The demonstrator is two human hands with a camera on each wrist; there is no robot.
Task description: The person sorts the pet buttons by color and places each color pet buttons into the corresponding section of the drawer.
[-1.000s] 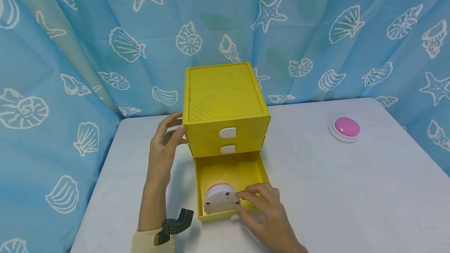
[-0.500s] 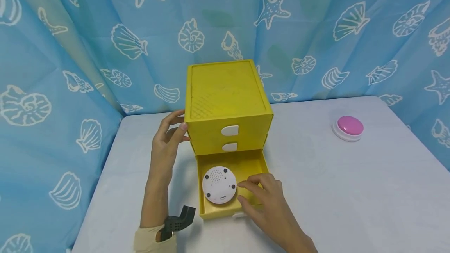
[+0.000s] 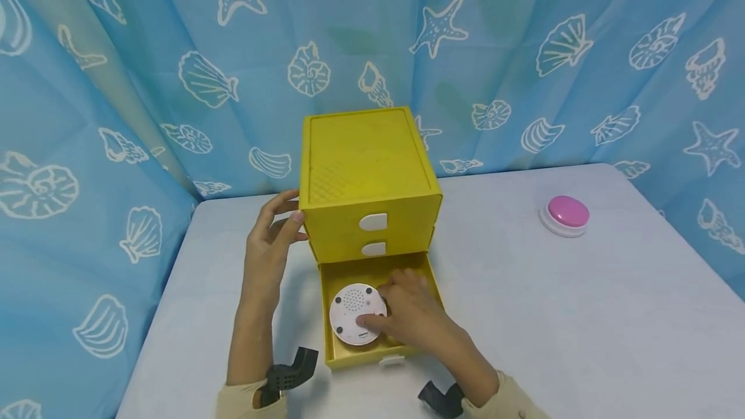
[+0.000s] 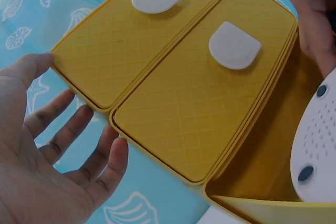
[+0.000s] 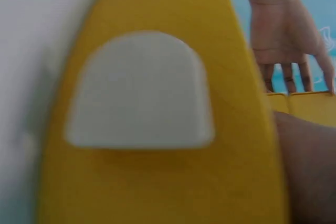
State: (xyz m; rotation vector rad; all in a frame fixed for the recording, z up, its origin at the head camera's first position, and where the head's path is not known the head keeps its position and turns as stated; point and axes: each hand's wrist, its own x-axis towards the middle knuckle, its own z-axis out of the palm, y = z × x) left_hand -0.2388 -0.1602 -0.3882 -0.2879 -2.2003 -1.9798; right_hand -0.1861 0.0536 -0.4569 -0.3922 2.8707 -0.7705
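A yellow drawer cabinet (image 3: 369, 160) stands on the table, its bottom drawer (image 3: 327, 322) pulled out. In that drawer a round push button (image 3: 351, 308) lies upside down, its white underside with speaker holes and dark feet facing up. My right hand (image 3: 416, 312) reaches into the drawer from the right, the thumb lying over the button and the fingers beside its upper right edge. My left hand (image 4: 58, 156) steadies the cabinet's left side, thumb at the front edge and fingers spread along the side wall. The right wrist view mostly shows the drawer front with its white handle (image 5: 142, 93).
Another push button (image 3: 566, 215), pink on a white base, sits upright on the right of the white table (image 3: 524, 315). Two upper drawers with white handles (image 3: 373, 222) are closed. A blue curtain (image 3: 349, 31) with shell prints hangs behind.
The push button has gone from tilted on its edge to flat and upside down. My right hand drew off it, then came back over its right side. My left hand stays put.
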